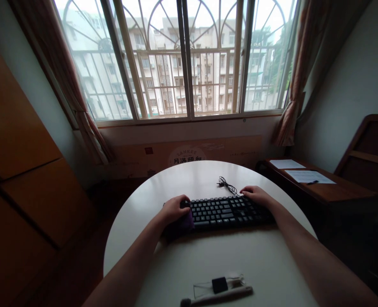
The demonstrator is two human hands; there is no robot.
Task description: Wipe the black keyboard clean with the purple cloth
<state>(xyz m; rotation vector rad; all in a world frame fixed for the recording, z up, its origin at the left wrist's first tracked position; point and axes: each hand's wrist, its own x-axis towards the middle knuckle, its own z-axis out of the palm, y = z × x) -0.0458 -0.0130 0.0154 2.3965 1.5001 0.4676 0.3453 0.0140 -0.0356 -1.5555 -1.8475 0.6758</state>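
A black keyboard [225,212] lies across the round white table. My left hand [176,209] is closed on a purple cloth [186,221], which it presses against the keyboard's left end. The cloth covers the keys there. At the far right edge of the keyboard, my right hand [255,195] rests with bent fingers, gripping the edge. A coiled black cable [227,185] lies just behind the keyboard, close to the right fingertips. Nearer to me are a toothbrush [220,296] with a grey handle, a small black square piece [220,285] and a thin wire tool [202,286], somewhat blurred.
The white table [137,209] has a round edge. To the right stands a low brown wooden table [345,187] with paper sheets [310,176] and a black pen [312,183]. Behind are a flat printed cardboard box [131,160] and a barred window. Wooden cabinets [32,196] are at left.
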